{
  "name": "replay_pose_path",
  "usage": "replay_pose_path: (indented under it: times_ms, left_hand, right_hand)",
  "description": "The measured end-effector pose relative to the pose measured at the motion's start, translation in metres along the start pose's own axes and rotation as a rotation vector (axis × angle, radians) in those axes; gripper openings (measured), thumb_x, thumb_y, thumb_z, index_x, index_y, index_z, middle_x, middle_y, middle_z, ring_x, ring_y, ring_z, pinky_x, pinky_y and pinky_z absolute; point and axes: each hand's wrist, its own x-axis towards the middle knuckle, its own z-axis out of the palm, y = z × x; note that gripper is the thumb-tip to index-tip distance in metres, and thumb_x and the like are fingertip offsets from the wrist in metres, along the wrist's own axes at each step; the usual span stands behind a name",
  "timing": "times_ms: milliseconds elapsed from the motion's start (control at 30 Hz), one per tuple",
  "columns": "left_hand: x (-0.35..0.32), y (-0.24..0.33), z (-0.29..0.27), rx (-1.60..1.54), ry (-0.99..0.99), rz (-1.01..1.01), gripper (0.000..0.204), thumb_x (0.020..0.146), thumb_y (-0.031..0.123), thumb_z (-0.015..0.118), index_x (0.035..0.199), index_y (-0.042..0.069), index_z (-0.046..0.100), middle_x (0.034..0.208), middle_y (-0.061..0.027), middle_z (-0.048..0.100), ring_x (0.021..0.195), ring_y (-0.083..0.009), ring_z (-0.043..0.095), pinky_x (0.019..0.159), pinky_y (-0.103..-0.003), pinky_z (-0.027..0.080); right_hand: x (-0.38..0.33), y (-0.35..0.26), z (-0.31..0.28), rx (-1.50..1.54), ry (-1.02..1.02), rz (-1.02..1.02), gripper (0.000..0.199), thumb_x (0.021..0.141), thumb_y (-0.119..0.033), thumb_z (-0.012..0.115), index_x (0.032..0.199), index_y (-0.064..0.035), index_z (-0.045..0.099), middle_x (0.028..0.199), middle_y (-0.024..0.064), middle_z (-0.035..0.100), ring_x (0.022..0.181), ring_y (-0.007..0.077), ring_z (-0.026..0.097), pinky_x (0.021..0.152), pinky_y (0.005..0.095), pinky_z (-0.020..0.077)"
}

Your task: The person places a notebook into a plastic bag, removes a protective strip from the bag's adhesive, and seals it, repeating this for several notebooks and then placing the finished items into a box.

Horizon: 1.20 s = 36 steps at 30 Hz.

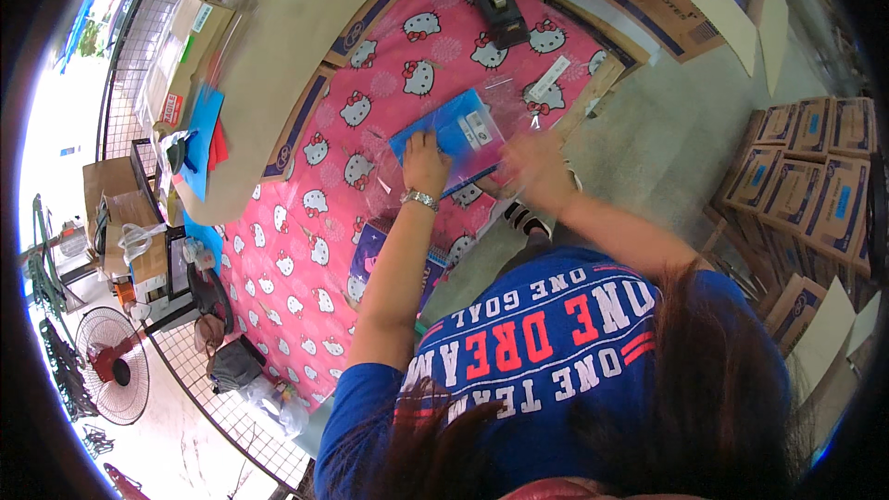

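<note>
A blue notebook (452,137) with white labels lies in a clear plastic wrapper on a pink tablecloth (315,204) with cat-face prints. My left hand (425,165) is closed at its near left side, fingers bent over the cover and steadying it. Beside the notebook's right end, my right hand (539,172) is smeared by motion, close to the loose plastic; its fingers cannot be made out. A purple spiral notebook (369,248) lies nearer me, partly hidden by my left forearm.
A black tape dispenser (495,2) stands at the table's far edge. Cardboard strips (298,120) border the cloth. An open carton (648,0) is at the far right, and stacked boxes (801,167) stand to the right. A fan (111,366) and a bag (236,366) are at left.
</note>
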Motion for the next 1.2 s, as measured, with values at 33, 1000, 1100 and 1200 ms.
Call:
replay_pose_path:
  times_ms: [33,1000,1100,1200]
  left_hand:
    - [0.003,-0.001,-0.002,0.038,-0.065,0.019,0.043,0.070,0.014,0.062,0.112,0.003,0.058,0.109,-0.0134,0.055,0.104,-0.0315,0.052,0.090,-0.040,0.044]
    - [-0.025,0.025,-0.019,0.109,-0.498,-0.015,0.085,0.083,0.047,0.058,0.139,-0.009,0.026,0.148,-0.0274,0.021,0.139,-0.0356,0.020,0.115,-0.038,0.018]
    - [-0.030,0.018,-0.007,0.207,-0.495,0.024,0.092,0.077,0.036,0.068,0.141,-0.008,0.019,0.149,-0.0259,0.017,0.140,-0.0354,0.018,0.115,-0.039,0.016]
    - [-0.040,0.009,0.007,0.094,-0.362,0.038,0.096,0.071,0.028,0.073,0.142,-0.007,0.018,0.149,-0.0257,0.017,0.140,-0.0356,0.017,0.116,-0.041,0.015]
  right_hand:
    - [-0.005,-0.014,0.029,-0.012,-0.010,-0.084,0.041,0.082,-0.032,0.056,0.118,-0.0102,0.057,0.116,0.0140,0.052,0.113,0.0305,0.047,0.101,0.0548,0.0260]
    - [0.195,0.183,0.000,1.316,0.151,0.941,0.019,0.084,-0.026,0.069,0.091,-0.0090,0.064,0.074,-0.0010,0.057,0.063,0.0089,0.052,0.051,0.0229,0.0483]
    - [0.192,0.171,0.005,1.347,0.220,0.914,0.014,0.085,-0.022,0.068,0.086,-0.0084,0.062,0.076,-0.0009,0.058,0.065,0.0095,0.053,0.054,0.0232,0.0490]
    - [0.169,0.160,0.015,1.535,0.350,0.806,0.010,0.087,-0.017,0.064,0.088,-0.0076,0.060,0.079,0.0002,0.059,0.067,0.0106,0.055,0.057,0.0230,0.0491]
